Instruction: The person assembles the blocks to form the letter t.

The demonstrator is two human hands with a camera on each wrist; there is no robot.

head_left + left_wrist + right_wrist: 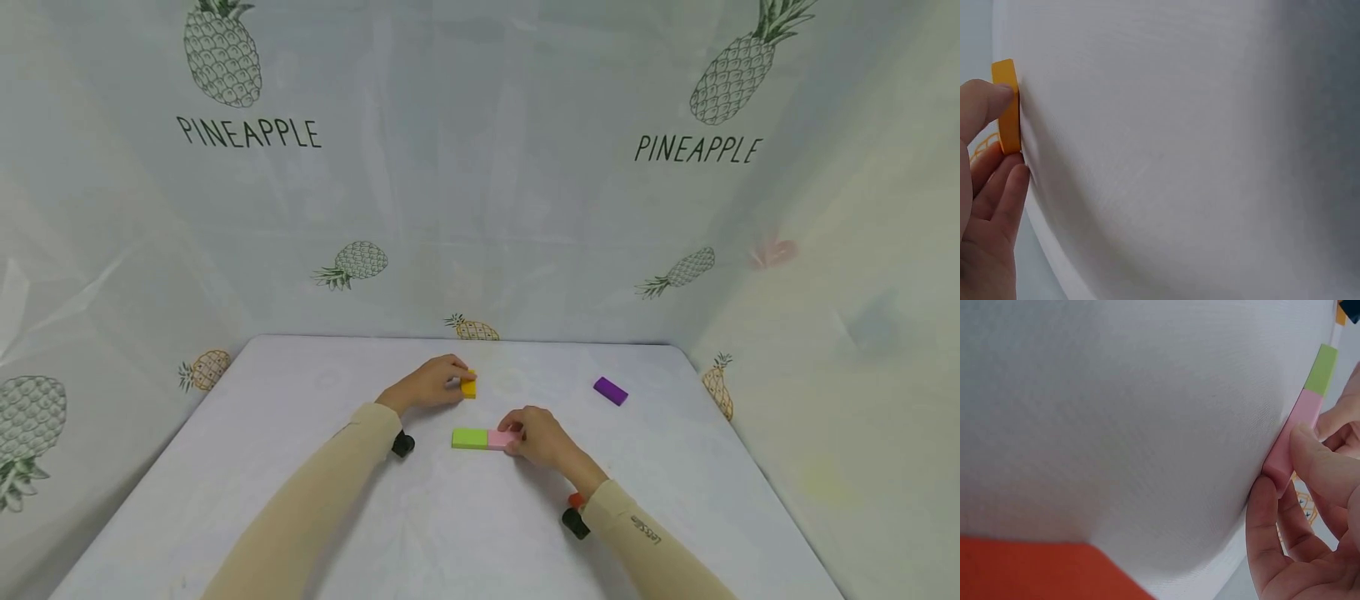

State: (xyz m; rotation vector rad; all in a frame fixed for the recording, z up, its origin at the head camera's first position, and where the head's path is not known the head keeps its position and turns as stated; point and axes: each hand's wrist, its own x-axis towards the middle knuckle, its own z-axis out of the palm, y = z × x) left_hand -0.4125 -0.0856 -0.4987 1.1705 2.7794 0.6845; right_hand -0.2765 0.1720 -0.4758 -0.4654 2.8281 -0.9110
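Observation:
My left hand (429, 385) pinches a yellow rectangular block (469, 389) toward the back of the table. In the left wrist view the thumb presses on the yellow block's (1009, 119) face, while the other fingers are at its end. Nearer to me, my right hand (543, 439) grips a pink block (500, 440) between thumb and fingers. A light green block (469, 438) lies flat to its left, and the two meet end to end in one row. The right wrist view shows the same contact between the pink block (1294, 434) and the green block (1322, 370).
A purple block (611, 391) lies at an angle at the back right of the white table (225, 467). Curtain-like sheeting (480, 183) printed with pineapples rises behind the table and along both sides. Dark wrist cameras hang beneath both sleeves.

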